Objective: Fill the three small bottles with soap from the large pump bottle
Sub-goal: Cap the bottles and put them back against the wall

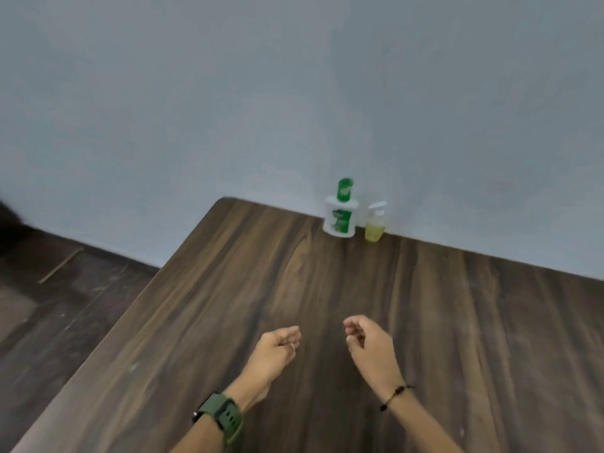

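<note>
Both hands, left (277, 346) and right (366, 338), loosely curled, empty, hovering over table (457, 322), pump bottle (340, 217) and small bottle (375, 227) far back by wall, nothing started.

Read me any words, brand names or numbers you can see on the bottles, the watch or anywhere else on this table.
White bottle with green cap: a green label with a line of print near its top, too blurred to read.
Small clear pump bottle with yellow liquid: no text visible.
Green watch on the left wrist: only the strap shows, no text visible.
Table and wall: no writing.
Nothing here can be read.
</note>
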Available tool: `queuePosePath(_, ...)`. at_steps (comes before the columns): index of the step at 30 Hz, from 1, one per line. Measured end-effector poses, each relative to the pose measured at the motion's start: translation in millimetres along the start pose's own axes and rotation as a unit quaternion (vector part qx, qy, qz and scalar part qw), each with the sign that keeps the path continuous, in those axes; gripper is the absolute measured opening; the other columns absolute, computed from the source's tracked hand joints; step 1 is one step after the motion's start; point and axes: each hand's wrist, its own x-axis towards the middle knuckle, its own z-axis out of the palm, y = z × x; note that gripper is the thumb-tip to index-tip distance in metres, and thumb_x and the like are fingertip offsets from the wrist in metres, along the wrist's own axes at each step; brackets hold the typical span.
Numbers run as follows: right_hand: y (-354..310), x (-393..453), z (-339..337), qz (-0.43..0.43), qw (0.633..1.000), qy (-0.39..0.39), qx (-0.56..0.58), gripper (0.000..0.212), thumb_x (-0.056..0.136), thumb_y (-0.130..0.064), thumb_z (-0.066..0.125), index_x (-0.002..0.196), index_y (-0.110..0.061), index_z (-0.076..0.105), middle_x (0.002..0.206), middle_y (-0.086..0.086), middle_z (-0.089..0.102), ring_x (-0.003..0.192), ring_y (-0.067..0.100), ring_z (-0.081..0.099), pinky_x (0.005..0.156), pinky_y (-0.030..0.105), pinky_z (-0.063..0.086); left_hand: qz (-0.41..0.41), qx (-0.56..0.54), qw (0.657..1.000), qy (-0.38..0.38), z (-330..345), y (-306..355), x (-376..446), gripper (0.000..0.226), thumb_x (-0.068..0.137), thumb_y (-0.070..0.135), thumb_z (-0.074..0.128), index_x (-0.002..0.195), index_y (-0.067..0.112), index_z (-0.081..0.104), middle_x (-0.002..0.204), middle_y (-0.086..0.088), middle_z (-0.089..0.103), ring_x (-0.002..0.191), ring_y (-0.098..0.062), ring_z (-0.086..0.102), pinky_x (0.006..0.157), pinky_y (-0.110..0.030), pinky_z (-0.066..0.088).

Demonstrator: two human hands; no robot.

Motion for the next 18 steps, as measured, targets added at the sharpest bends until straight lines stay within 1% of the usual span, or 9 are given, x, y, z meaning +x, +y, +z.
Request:
queuePosePath(3, -3.0, -70.6, 10.7, 0.040, 0.990, -0.130, 0.020, 0.028, 0.078, 0.008, 0.050, 0.096, -0.008, 0.065, 0.085, 0.004, 0.063, 0.078, 0.017, 0.059, 0.082, 0.032, 0.051, -0.069, -0.032, 0.997, 0.022, -21.0, -44.7, -77.3, 0.040, 0.094, -0.007, 0.039, 0.133, -0.001, 0.046, 0.130, -0.012, 0.057, 0.120, -0.019, 0.054, 0.098, -0.026, 0.043)
queuePosePath(6, -1.5, -120.8, 14.9, 0.047, 0.978, -0.203, 0.011, 0.031, 0.079, 0.009, 0.049, 0.101, -0.006, 0.064, 0.088, 0.004, 0.064, 0.077, 0.014, 0.058, 0.079, 0.026, 0.050, -0.094, -0.057, 0.992, 0.065, -25.2, -86.2, -136.8, 0.040, 0.093, -0.009, 0.039, 0.130, 0.000, 0.049, 0.126, -0.012, 0.060, 0.113, -0.017, 0.057, 0.094, -0.024, 0.045)
queuePosePath(8, 0.1, -145.8, 15.1, 0.049, 0.972, -0.228, 0.007, 0.033, 0.080, 0.009, 0.048, 0.105, -0.006, 0.063, 0.090, 0.003, 0.063, 0.080, 0.013, 0.058, 0.082, 0.027, 0.050, -0.109, -0.076, 0.987, 0.091, -17.2, -107.5, -165.8, 0.042, 0.090, -0.013, 0.039, 0.128, -0.001, 0.051, 0.122, -0.013, 0.061, 0.109, -0.017, 0.057, 0.092, -0.024, 0.045)
queuePosePath(11, 4.4, -170.2, 15.0, 0.050, 0.968, -0.246, 0.001, 0.033, 0.082, 0.009, 0.048, 0.107, -0.006, 0.062, 0.091, 0.002, 0.063, 0.087, 0.015, 0.059, 0.089, 0.034, 0.052, -0.108, -0.097, 0.983, 0.113, 2.0, -123.3, -193.4, 0.045, 0.087, -0.018, 0.037, 0.128, -0.004, 0.049, 0.123, -0.016, 0.060, 0.115, -0.022, 0.056, 0.093, -0.026, 0.045)
queuePosePath(14, 6.3, -186.9, 17.8, 0.038, 0.966, -0.254, -0.001, 0.036, 0.077, 0.013, 0.049, 0.107, -0.001, 0.063, 0.090, 0.007, 0.063, 0.087, 0.018, 0.059, 0.090, 0.041, 0.052, -0.087, -0.102, 0.982, 0.130, 17.1, -128.6, -206.0, 0.047, 0.085, -0.019, 0.039, 0.128, -0.005, 0.049, 0.122, -0.017, 0.060, 0.109, -0.017, 0.056, 0.093, -0.026, 0.045)
queuePosePath(16, 7.5, -197.1, 20.5, 0.027, 0.964, -0.263, 0.000, 0.039, 0.073, 0.013, 0.053, 0.108, -0.001, 0.063, 0.091, 0.008, 0.064, 0.086, 0.017, 0.059, 0.092, 0.040, 0.051, -0.069, -0.091, 0.983, 0.142, 23.6, -132.2, -211.7, 0.047, 0.083, -0.020, 0.042, 0.127, -0.005, 0.051, 0.119, -0.016, 0.062, 0.105, -0.015, 0.057, 0.093, -0.025, 0.045)
queuePosePath(18, 8.8, -204.8, 22.9, 0.012, 0.964, -0.266, -0.004, 0.037, 0.073, 0.010, 0.056, 0.107, -0.003, 0.064, 0.093, 0.009, 0.067, 0.087, 0.016, 0.060, 0.092, 0.036, 0.050, -0.052, -0.079, 0.985, 0.145, 28.5, -134.2, -216.0, 0.046, 0.081, -0.019, 0.045, 0.123, -0.002, 0.056, 0.116, -0.015, 0.065, 0.103, -0.014, 0.060, 0.094, -0.027, 0.047)
